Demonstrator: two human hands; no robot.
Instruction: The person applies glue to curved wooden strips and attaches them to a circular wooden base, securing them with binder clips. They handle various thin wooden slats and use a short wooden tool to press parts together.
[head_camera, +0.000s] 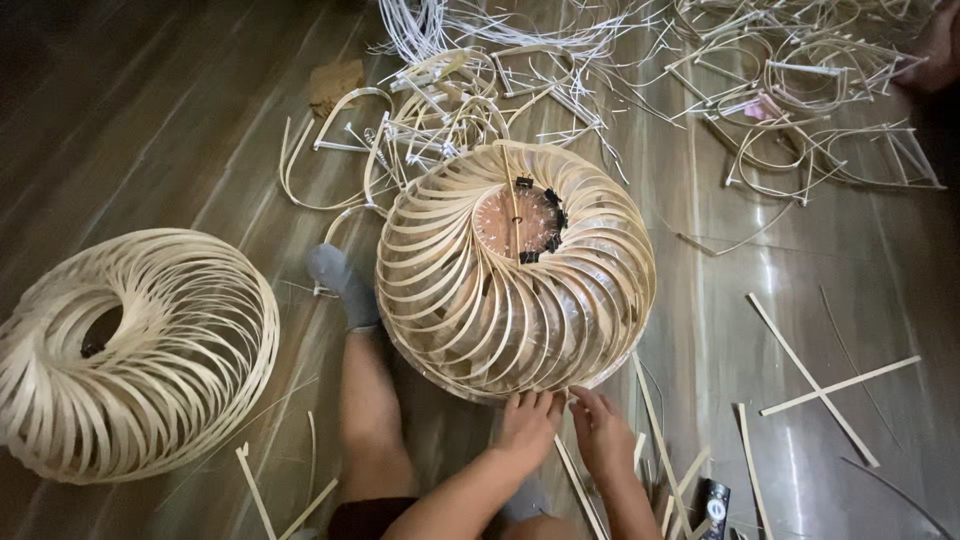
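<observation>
**Both hands at the near rim of a woven strip shade**

Head view, looking down at a dark wooden floor (160, 120). A round lampshade frame (515, 270) of pale bent strips sits at centre, its spiral ribs running out from a round hub fitted with small black clips (548, 215).

Left hand (528, 425) – fingers curled onto the shade's lower edge, touching the strips; whether it pinches one strip or only presses cannot be told. Right hand (603, 430) just beside it, fingertips also at the rim, loosely bent; its grip likewise not clear.

A bare leg (370, 420) stretches forward to the left of the shade, ending in a grey sock (342, 285) that lies against the shade's left side.

A second finished shade (130, 350) of the same make lies well apart, at the left edge of view.

Beyond the central shade – a tangle of curved strips and white ties (470, 90) spread across the top of the view. Loose straight strips (815, 385) lie crossed on the floor to the right. A black remote control (714, 505) shows at the bottom edge, near the right forearm.
</observation>
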